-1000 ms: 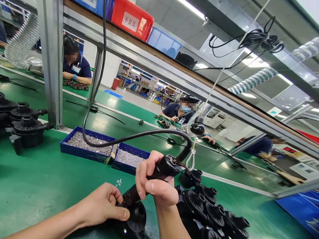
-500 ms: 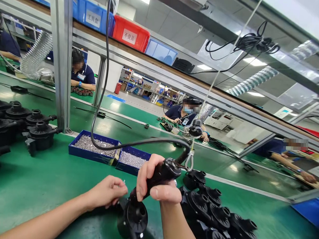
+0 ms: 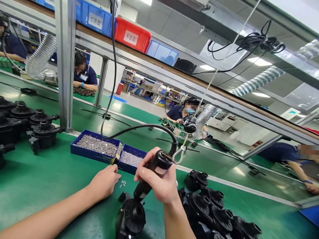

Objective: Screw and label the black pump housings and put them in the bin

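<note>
The black pump (image 3: 135, 220) stood on the green table (image 3: 46, 178), low in the middle of the view and in front of the person. Its casing was round, dark and slightly glossy, with a short open spout rising from the lid, a small block jutting from its far left side and a bright glint low on the near edge. A black power screwdriver (image 3: 143, 187) was tilted over the far edge of the lid; contact at its tip could not be confirmed. The right hand (image 3: 162, 179) had its fingers clamped around the screwdriver's body. A black cable (image 3: 151, 126) left the tool's top beside a metal hook (image 3: 179, 155). The left hand (image 3: 106, 180) was low over the table with fingers curled together; whether they pinched anything could not be told. Small pale rings (image 3: 123, 183) lay just beside it. Beyond were two blue trays, one of screws (image 3: 96, 145) and one of smaller shiny parts (image 3: 131, 158). More black pumps (image 3: 221, 215) were grouped at right, others (image 3: 44, 134) at left.
</note>
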`<move>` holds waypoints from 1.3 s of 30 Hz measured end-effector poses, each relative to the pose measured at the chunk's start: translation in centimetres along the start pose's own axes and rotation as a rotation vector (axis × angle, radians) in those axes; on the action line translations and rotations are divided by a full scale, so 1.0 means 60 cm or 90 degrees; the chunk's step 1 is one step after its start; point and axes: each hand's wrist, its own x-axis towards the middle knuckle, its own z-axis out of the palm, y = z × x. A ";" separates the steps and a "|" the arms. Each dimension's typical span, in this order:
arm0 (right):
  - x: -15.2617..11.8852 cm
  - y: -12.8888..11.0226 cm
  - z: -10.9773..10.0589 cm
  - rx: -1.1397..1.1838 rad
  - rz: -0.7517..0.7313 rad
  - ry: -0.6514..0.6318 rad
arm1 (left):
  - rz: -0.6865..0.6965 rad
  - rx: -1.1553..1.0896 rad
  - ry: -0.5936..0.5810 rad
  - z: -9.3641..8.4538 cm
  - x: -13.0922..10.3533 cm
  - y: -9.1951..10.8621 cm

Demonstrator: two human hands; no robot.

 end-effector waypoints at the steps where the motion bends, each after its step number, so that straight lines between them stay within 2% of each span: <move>1: 0.000 -0.002 0.005 -0.041 0.012 0.054 | -0.034 -0.013 0.007 -0.001 0.000 -0.003; 4: 0.000 -0.007 0.018 -0.117 0.042 0.153 | -0.091 -0.030 0.007 -0.001 0.004 -0.010; 9: -0.003 -0.008 0.020 -0.124 0.034 0.155 | -0.142 -0.055 0.011 0.004 0.003 0.007; 12: -0.001 -0.004 0.010 -0.125 0.035 0.147 | -0.136 -0.147 -0.012 0.004 -0.013 0.029; 15: 0.004 0.003 -0.003 -0.128 0.037 0.126 | -0.150 -0.332 -0.118 0.002 -0.034 0.054; 18: 0.009 0.007 -0.008 -0.132 0.025 0.110 | -0.213 -0.514 -0.258 0.000 -0.045 0.073; 20: 0.010 0.007 -0.007 -0.137 0.017 0.110 | -0.259 -0.622 -0.301 0.000 -0.046 0.080; 23: 0.011 0.005 -0.004 -0.131 0.013 0.112 | -0.305 -0.744 -0.318 0.003 -0.042 0.082; 27: 0.009 -0.002 -0.005 -0.066 -0.027 0.127 | -0.324 -0.816 -0.341 -0.001 -0.039 0.079; 31: 0.003 -0.014 -0.008 0.043 -0.116 0.133 | -0.283 -0.825 -0.351 -0.029 -0.045 0.074; 35: 0.000 -0.011 -0.004 0.128 -0.094 0.055 | -0.225 -0.815 -0.409 -0.048 -0.056 0.076; 39: 0.002 0.005 0.001 0.174 -0.072 -0.024 | -0.276 -0.828 -0.361 -0.036 -0.058 0.088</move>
